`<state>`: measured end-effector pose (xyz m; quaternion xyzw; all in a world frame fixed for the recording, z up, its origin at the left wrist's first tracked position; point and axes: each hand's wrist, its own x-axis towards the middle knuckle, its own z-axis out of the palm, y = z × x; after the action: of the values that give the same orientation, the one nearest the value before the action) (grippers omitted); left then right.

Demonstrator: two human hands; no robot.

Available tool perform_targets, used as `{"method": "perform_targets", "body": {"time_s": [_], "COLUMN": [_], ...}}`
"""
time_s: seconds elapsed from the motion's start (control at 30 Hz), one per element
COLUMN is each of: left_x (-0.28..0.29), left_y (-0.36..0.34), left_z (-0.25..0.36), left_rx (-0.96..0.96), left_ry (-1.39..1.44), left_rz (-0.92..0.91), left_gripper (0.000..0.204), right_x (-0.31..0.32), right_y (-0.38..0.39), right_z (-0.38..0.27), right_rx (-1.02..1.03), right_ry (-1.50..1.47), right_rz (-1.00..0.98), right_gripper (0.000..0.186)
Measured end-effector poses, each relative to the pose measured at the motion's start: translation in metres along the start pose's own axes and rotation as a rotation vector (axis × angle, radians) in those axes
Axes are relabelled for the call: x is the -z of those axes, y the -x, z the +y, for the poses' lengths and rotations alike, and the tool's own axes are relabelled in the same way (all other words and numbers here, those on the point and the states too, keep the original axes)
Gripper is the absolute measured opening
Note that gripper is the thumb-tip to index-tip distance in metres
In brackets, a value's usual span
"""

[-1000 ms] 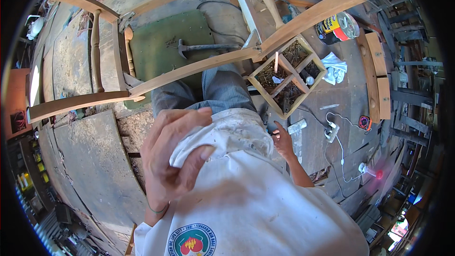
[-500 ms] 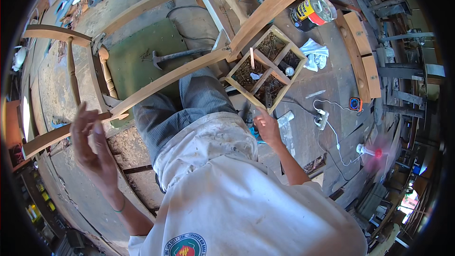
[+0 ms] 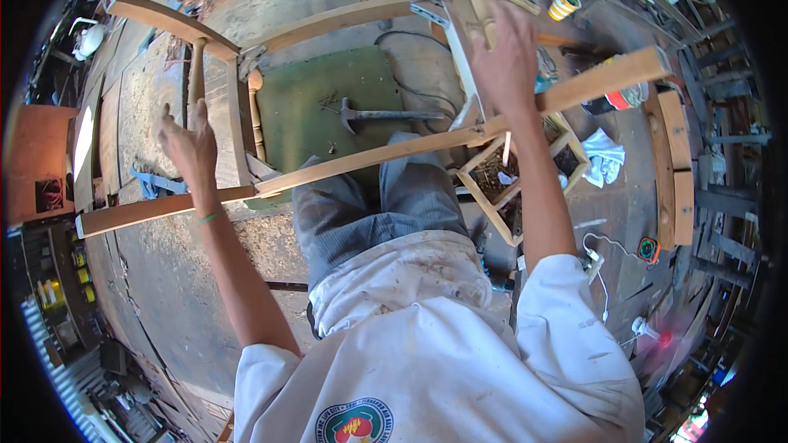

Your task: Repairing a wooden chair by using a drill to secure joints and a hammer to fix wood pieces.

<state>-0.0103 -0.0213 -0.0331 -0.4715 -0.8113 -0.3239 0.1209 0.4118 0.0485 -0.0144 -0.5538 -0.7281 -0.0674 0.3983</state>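
Observation:
A wooden chair frame [image 3: 361, 160] lies across in front of my lap, with turned spindles between its rails. My left hand [image 3: 193, 148] reaches over the near rail to the lower end of the left spindle [image 3: 198, 74], fingers apart. At the far right, my right hand [image 3: 505, 61] is beside another turned spindle [image 3: 476, 0], its fingers spread and slightly blurred. Whether either hand touches its spindle is hard to tell. Inside the frame, a hammer [image 3: 386, 115] rests on a green board [image 3: 320, 86] with several loose nails.
A divided wooden box [image 3: 492, 217] of nails and screws is partly under my right forearm. Beyond it are a white cloth [image 3: 603, 156], a paint can [image 3: 628, 97] and a yellow-striped cup [image 3: 563, 5]. A power cord and small fan [image 3: 648, 330] are to the right.
My right hand has gone from beside the nail box to the frame's far right spindle. My left hand has moved forward past the near rail. The view has shifted.

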Motion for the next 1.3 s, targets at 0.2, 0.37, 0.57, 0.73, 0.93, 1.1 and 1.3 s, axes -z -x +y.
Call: {"method": "perform_targets", "body": {"time_s": [0.2, 0.37, 0.57, 0.73, 0.93, 1.1, 1.3], "left_x": [-0.022, -0.031, -0.019, -0.014, -0.01, -0.001, 0.0], "left_y": [-0.009, -0.018, -0.006, -0.004, 0.0, -0.002, 0.038], "left_z": [-0.024, -0.045, -0.008, 0.003, 0.005, 0.015, 0.024], "left_rx": [0.179, 0.386, 0.351, 0.346, 0.372, 0.486, -0.087], "left_ry": [0.062, 0.015, 0.018, 0.007, 0.019, 0.043, 0.094], "left_rz": [-0.255, -0.404, -0.254, -0.211, -0.187, -0.278, -0.012], "left_gripper": [0.059, 0.056, 0.049, 0.047, 0.048, 0.057, 0.044], "right_x": [-0.037, -0.043, -0.043, -0.043, -0.045, -0.041, -0.022], "right_y": [-0.025, -0.026, -0.025, -0.022, -0.021, -0.02, 0.008], "right_z": [0.026, 0.051, 0.045, 0.073, 0.065, 0.055, 0.008], "right_rx": [-0.53, -0.593, -0.69, -0.649, -0.665, -0.674, -0.271], "right_ry": [0.303, 0.298, 0.363, 0.324, 0.269, 0.349, 0.165], "right_rz": [-0.311, -0.355, -0.414, -0.384, -0.378, -0.355, -0.17], "right_gripper": [0.063, 0.05, 0.052, 0.056, 0.057, 0.055, 0.047]}}
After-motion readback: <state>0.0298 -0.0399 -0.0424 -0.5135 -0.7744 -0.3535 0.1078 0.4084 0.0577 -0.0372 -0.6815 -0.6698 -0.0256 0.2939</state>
